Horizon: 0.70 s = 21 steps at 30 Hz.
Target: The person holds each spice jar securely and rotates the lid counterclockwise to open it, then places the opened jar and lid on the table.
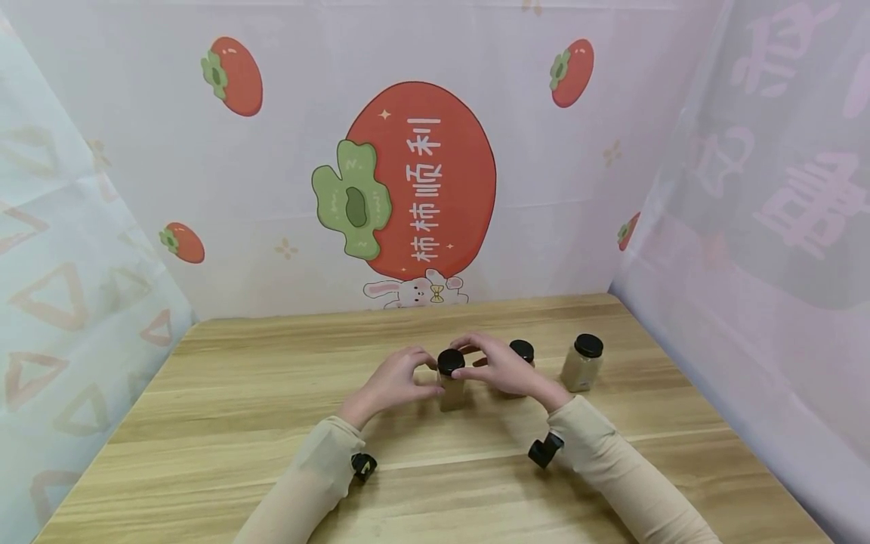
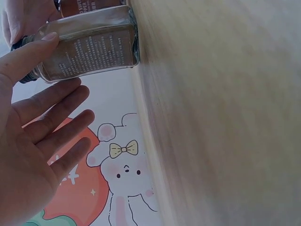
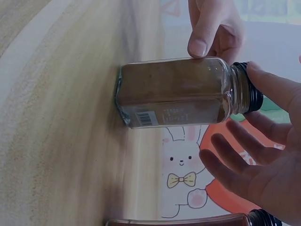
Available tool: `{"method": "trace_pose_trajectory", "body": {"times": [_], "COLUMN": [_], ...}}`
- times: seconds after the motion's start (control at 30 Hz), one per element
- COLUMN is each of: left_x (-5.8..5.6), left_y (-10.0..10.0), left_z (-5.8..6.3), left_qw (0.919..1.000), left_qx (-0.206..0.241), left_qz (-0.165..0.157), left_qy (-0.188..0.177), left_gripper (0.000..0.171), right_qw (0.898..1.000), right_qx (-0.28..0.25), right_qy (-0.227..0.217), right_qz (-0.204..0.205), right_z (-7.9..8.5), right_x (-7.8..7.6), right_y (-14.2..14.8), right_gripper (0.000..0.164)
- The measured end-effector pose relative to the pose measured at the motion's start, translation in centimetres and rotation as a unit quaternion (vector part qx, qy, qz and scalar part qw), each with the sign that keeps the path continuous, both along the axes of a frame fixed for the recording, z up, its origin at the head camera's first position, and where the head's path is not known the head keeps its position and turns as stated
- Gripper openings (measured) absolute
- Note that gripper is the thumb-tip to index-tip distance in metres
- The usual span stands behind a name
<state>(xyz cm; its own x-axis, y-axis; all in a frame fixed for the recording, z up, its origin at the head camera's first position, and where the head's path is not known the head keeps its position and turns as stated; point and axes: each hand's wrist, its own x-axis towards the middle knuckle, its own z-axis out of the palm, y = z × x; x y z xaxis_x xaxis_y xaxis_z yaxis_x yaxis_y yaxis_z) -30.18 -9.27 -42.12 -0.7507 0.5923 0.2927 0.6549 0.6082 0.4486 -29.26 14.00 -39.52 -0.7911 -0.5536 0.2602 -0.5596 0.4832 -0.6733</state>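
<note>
A square glass spice jar (image 1: pixel 451 397) of brown powder stands upright on the table. My left hand (image 1: pixel 396 381) holds its body between thumb and index finger; the other fingers (image 2: pixel 70 127) are spread. At the top, my right hand (image 1: pixel 503 368) pinches the black lid (image 3: pixel 254 89) between thumb and index finger, its remaining fingers loose beside the jar. Ridges of the clear neck (image 3: pixel 239 89) show just under the lid in the right wrist view. White print covers one side of the glass, and a barcode label (image 3: pixel 146 118) sits low on another.
Behind my right hand stands a second black-lidded jar (image 1: pixel 522 350), partly hidden, with reddish contents. Farther right is a third jar (image 1: pixel 581 366) of paler powder. The wooden table (image 1: pixel 272 355) meets printed cloth walls (image 1: pixel 292 151) at the back and both sides.
</note>
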Motion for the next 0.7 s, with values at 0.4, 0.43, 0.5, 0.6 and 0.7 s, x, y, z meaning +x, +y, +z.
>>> {"method": "trace_pose_trajectory", "body": {"times": [0.4, 0.43, 0.5, 0.6, 0.7], "left_x": [-0.10, -0.12, -0.15, -0.18, -0.17], "left_y": [0.04, 0.05, 0.07, 0.09, 0.07], "left_z": [-0.03, -0.04, -0.05, -0.07, -0.10], "left_qw": [0.9999, 0.9999, 0.9998, 0.9998, 0.9996], "left_qx": [-0.011, -0.012, -0.014, -0.016, -0.020], "left_qz": [0.008, 0.008, 0.010, 0.012, 0.014], "left_qy": [0.003, 0.004, 0.005, 0.008, 0.010], "left_gripper": [0.042, 0.042, 0.042, 0.042, 0.042], "right_qw": [0.998, 0.998, 0.998, 0.998, 0.998], "right_qx": [0.013, 0.017, 0.021, 0.027, 0.026], "right_qy": [-0.025, -0.021, -0.019, -0.017, -0.019], "right_qz": [0.048, 0.049, 0.051, 0.053, 0.058], "right_z": [0.51, 0.54, 0.55, 0.49, 0.35], "right_x": [-0.35, -0.37, -0.44, -0.61, -0.77], "right_y": [0.60, 0.63, 0.69, 0.78, 0.87], "right_gripper": [0.043, 0.042, 0.042, 0.041, 0.041]}}
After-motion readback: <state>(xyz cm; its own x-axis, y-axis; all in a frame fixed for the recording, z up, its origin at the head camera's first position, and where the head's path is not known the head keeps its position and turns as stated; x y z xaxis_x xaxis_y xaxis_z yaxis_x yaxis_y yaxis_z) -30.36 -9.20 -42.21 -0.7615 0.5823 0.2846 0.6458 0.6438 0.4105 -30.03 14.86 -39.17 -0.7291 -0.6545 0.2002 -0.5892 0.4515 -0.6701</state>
